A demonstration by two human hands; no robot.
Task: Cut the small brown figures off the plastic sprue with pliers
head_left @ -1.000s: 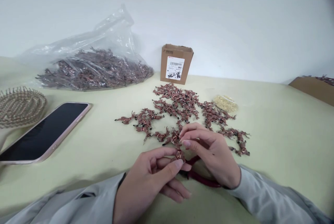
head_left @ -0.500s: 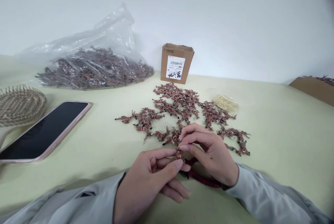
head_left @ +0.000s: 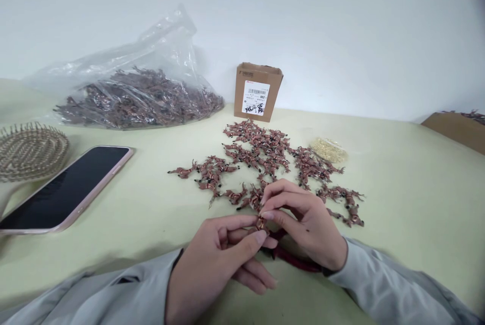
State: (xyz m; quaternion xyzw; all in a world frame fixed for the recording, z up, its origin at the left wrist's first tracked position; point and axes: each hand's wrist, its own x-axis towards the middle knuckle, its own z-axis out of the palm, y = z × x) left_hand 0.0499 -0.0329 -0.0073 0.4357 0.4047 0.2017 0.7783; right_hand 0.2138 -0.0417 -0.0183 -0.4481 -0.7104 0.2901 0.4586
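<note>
Between the thumb and fingers of my left hand (head_left: 227, 254) is a small brown reindeer figurine (head_left: 261, 224), mostly covered by the fingers. My right hand (head_left: 303, 219) pinches at the figurine's upper end; whether a tiny part sits in that pinch is hidden. Red-handled pliers (head_left: 295, 258) lie on the table under my hands, partly covered. Just beyond my fingers spreads a loose pile of the same brown reindeer figurines (head_left: 257, 145), with dark hooves and shiny bands.
A clear bag of figurines (head_left: 140, 97) lies at the back left. An open cardboard box (head_left: 257, 92) stands against the wall. A small bag of gold-coloured bits (head_left: 329, 150) is right of the pile. A phone (head_left: 68, 188) and hairbrush (head_left: 32, 150) lie left; another carton (head_left: 454, 130) is far right.
Both hands keep the same hold on the figurine, with hardly any movement. The whole view has shifted very slightly.
</note>
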